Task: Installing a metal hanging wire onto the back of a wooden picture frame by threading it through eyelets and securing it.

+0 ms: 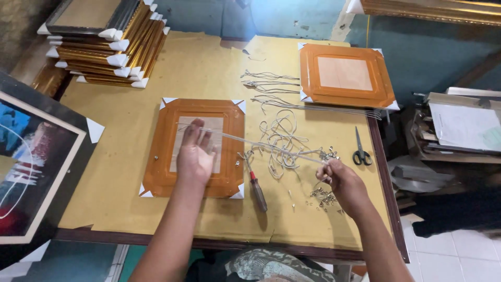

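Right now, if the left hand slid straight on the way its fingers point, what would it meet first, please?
The left hand points up the table across the orange frame back. Its fingertips already touch the stretched cord; beyond that comes the frame's far edge, then bare brown paper.

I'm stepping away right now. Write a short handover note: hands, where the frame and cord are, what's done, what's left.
Left hand rests flat on the back of the orange frame, pinning one end of a white cord. Right hand has a grip on the other end, pulled taut.
Screwdriver, loose cords, small metal fittings and scissors lie to the frame's right.
Done: one fitting seems to sit on each frame side.
Left: cord not yet attached.
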